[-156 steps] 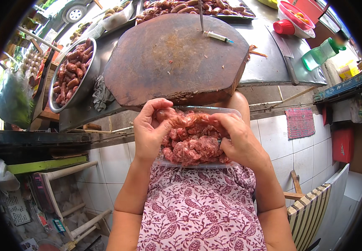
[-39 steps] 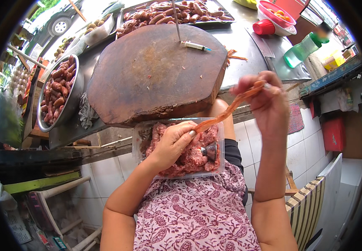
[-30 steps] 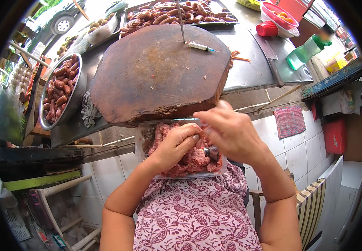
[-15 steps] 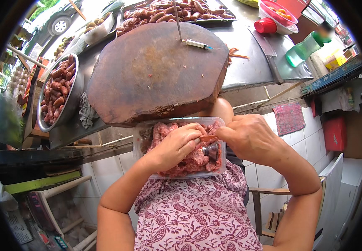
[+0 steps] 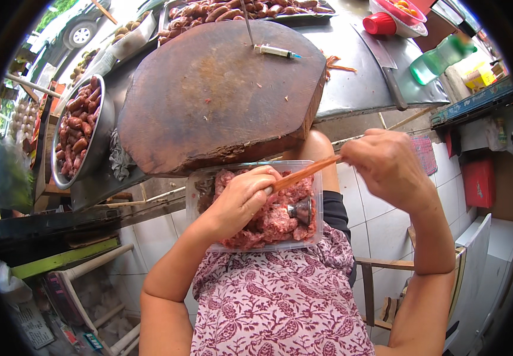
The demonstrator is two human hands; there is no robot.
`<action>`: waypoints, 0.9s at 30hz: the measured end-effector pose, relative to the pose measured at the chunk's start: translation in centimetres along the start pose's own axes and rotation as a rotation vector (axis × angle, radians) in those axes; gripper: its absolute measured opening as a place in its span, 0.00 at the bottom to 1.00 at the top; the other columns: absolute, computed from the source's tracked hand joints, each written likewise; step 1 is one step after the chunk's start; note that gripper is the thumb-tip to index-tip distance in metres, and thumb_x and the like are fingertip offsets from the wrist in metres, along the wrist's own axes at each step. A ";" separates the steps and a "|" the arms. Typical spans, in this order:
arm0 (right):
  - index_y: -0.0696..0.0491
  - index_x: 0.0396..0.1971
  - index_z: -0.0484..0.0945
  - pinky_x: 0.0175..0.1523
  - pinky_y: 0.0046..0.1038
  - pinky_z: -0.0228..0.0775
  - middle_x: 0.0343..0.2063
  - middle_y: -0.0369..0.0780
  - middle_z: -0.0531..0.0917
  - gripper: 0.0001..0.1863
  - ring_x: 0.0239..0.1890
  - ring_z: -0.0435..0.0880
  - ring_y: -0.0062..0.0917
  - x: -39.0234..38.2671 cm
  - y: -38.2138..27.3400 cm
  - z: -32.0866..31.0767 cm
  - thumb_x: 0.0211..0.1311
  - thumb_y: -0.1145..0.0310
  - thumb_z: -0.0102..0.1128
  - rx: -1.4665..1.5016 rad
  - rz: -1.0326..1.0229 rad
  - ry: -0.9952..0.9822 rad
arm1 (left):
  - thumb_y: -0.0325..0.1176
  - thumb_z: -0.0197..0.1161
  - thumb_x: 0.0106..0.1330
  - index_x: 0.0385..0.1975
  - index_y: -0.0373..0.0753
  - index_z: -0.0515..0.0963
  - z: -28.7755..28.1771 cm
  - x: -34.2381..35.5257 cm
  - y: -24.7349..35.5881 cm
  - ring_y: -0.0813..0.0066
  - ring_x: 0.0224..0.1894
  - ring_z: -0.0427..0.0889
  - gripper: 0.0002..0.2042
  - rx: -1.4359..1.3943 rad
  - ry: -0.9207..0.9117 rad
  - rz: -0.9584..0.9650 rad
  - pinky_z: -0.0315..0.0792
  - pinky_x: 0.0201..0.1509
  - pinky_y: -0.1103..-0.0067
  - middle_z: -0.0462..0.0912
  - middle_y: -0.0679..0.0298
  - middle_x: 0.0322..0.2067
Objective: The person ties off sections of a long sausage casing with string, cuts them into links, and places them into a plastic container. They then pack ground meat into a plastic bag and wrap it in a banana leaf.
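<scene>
1. Stretching between the two hands is a thin orange-pink sausage casing (image 5: 304,173), running taut from the left hand up and to the right into the right hand, just above a clear plastic tub (image 5: 197,204) of chopped raw meat (image 5: 268,222).
2. The left hand (image 5: 241,199) is lying over the meat in the tub, its fingers curled together and pinching the lower end of the casing.
3. The right hand (image 5: 387,166) is hovering to the right of the tub, raised off the lap, its fingers closed on the upper end of the casing.
4. The tub is resting on the person's lap, against a patterned maroon-and-white garment (image 5: 280,296), and a small metal funnel (image 5: 301,209) is sitting in the meat at the tub's right side.
5. A thick round wooden chopping block (image 5: 221,95) is lying on the metal counter (image 5: 363,89) just beyond the tub, with a syringe (image 5: 275,51) on its far edge.
6. A metal bowl of sausages (image 5: 81,127) is standing at the left of the block, and a tray of sausages (image 5: 238,9) is sitting at the far side.
7. A cleaver (image 5: 384,65), a green bottle (image 5: 440,59) and a red cup (image 5: 381,24) are lying on the counter to the right.
</scene>
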State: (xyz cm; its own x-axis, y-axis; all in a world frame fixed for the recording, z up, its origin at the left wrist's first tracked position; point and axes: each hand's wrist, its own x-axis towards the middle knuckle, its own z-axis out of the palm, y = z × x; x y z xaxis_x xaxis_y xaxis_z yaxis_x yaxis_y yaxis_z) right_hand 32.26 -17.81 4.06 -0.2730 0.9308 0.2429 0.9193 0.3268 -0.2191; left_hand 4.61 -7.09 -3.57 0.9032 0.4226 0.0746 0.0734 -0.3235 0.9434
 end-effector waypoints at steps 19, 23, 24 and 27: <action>0.64 0.49 0.82 0.48 0.20 0.81 0.43 0.44 0.86 0.15 0.44 0.87 0.22 9.8 24.2 11.5 0.63 0.84 0.57 0.868 0.677 0.496 | 0.21 0.70 0.54 0.29 0.33 0.79 1.0 -2.4 1.6 0.56 0.43 0.80 0.06 0.361 0.361 0.043 0.74 0.48 0.68 0.81 0.57 0.37; 0.63 0.47 0.83 0.52 0.23 0.80 0.39 0.42 0.88 0.15 0.45 0.87 0.22 10.6 26.1 13.7 0.60 0.84 0.59 0.705 0.656 0.454 | 0.24 0.66 0.62 0.33 0.32 0.82 0.4 -2.9 1.7 0.56 0.45 0.81 0.04 0.296 0.364 -0.019 0.74 0.51 0.67 0.83 0.55 0.40; 0.62 0.47 0.84 0.53 0.23 0.80 0.39 0.41 0.88 0.14 0.45 0.87 0.22 10.7 26.2 13.8 0.60 0.83 0.60 0.664 0.637 0.431 | 0.25 0.65 0.63 0.34 0.32 0.82 0.3 -2.9 1.7 0.56 0.46 0.81 0.04 0.283 0.359 -0.019 0.74 0.52 0.66 0.83 0.55 0.41; 0.61 0.45 0.85 0.54 0.23 0.77 0.41 0.39 0.88 0.13 0.45 0.86 0.21 10.8 24.8 12.8 0.61 0.81 0.61 0.628 0.563 0.445 | 0.25 0.65 0.63 0.35 0.32 0.83 0.7 -3.0 2.1 0.54 0.49 0.81 0.04 0.438 0.301 0.021 0.74 0.55 0.65 0.84 0.54 0.43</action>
State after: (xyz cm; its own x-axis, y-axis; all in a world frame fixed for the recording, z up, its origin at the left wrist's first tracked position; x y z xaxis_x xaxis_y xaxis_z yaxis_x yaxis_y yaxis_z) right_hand 48.51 2.46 -10.83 0.4156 0.8727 0.2562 0.5277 -0.0019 -0.8495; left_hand 2.31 -9.65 -2.02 0.7500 0.6156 0.2419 0.2844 -0.6303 0.7224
